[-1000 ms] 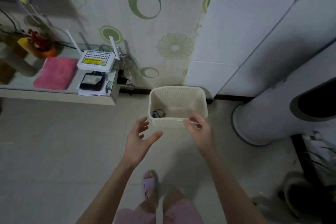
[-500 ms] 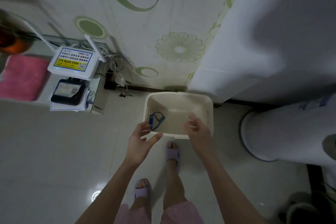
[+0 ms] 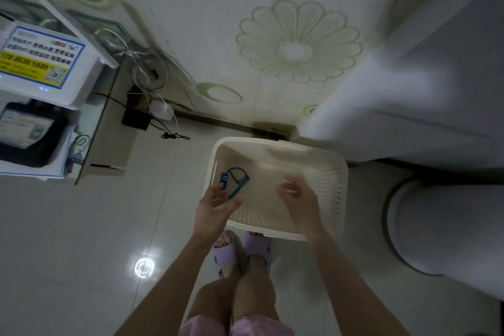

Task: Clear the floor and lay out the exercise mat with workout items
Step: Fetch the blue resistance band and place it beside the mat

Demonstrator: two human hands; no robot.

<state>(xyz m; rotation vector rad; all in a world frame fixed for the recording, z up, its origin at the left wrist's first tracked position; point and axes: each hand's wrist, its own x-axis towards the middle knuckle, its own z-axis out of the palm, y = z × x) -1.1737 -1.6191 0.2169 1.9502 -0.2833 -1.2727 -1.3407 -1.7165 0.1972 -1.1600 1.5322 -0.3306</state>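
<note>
Pale glossy floor tiles [image 3: 81, 240] run underfoot, with a round glare of lamp light [image 3: 144, 267] just left of the person's legs. Two lilac slippers [image 3: 225, 254] stand side by side, toes pointing at the wall.

Just ahead of the toes a cream plastic basket [image 3: 339, 199] sits on the floor, its slatted walls flaring upward and its far rim close to the dark skirting. Inside, near the left wall, lies a small blue looped item [image 3: 236, 178]; what it is cannot be told. To the right stands a white cylindrical appliance [image 3: 450, 226], and behind it a white cabinet panel [image 3: 409, 90]. To the left, a low glass-topped stand [image 3: 109, 123] carries a white router [image 3: 41, 63] with a yellow-and-blue label and a black device [image 3: 27, 133]; cables [image 3: 150, 73] coil behind it. The wallpaper [image 3: 297, 41] shows pale flowers and green rings.

The left hand [image 3: 215, 207] hovers over the basket's left rim, fingers spread, palm turned inward, fingertips near the blue item; contact cannot be judged. The right hand [image 3: 300, 199] hangs over the basket's interior, fingers loosely curled, holding nothing.
</note>
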